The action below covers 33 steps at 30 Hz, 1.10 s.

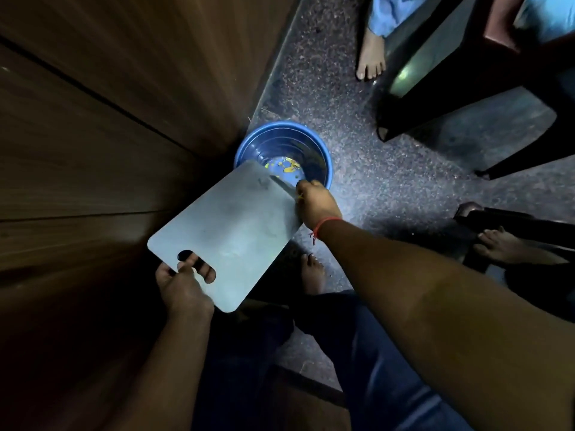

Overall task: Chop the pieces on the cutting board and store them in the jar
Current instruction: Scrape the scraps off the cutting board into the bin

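A grey board (pixel 227 231), tilted over a blue bucket (pixel 323 163) on the floor. The left hand (pixel 182 287) grips its handle slot, fingers curled through. The right hand (pixel 315 203) curls around a knife (pixel 281 186) lying on the board's far edge. Yellow scraps (pixel 287 166) lie in the bucket.

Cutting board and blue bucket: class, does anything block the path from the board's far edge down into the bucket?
Nothing visible does. The cutting board tilts over the blue bucket; the right hand holds a knife on the board's surface, beside that opening, not across it.
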{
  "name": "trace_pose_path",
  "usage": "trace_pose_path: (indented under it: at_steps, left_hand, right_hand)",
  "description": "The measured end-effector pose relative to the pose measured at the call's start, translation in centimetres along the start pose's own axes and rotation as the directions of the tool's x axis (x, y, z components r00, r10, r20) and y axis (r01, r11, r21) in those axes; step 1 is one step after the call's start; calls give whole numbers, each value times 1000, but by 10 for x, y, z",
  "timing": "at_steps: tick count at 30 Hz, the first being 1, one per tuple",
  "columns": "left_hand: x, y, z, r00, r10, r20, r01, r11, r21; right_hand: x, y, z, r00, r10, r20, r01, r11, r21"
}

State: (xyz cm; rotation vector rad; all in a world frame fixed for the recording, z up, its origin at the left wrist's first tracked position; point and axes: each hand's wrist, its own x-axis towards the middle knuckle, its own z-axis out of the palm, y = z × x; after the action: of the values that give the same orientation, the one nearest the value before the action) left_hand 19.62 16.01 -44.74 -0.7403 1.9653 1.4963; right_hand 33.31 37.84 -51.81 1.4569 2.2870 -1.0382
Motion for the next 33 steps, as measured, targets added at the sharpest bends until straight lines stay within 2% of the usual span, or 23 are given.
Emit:
trace_pose_path:
  at_steps: [5, 10, 12, 15, 17, 27, 33]
  left_hand:
    - [1, 0, 1, 1000, -10, -15, 10, 1000, -4]
    - [-4, 1, 7, 999, -29, -21, 29, 999, 14]
    - [-6, 2, 7, 999, -30, -14, 30, 999, 19]
    - [-10, 6, 6, 1000, -10, 13, 9, 1000, 25]
    - [-13, 10, 4, 1000, -7, 26, 7, 1000, 16]
    - [-48, 49, -13, 999, -48, -11, 47, 998, -48]
    - [-95, 89, -39, 997, -28, 68, 34, 996, -87]
  right_hand:
    - [20, -2, 3, 996, 84, -35, -84, 996, 12]
    - [9, -1, 8, 987, -146, 62, 148, 989, -17]
    - [9, 2, 8, 995, -90, 47, 92, 995, -36]
    - [12, 4, 0, 987, 147, -56, -146, 989, 27]
    - [12, 4, -9, 974, 216, -70, -211, 975, 75]
    - [-20, -19, -55, 979, 184, -82, -169, 972, 165]
    - [-61, -43, -112, 979, 165, -115, -138, 967, 216]
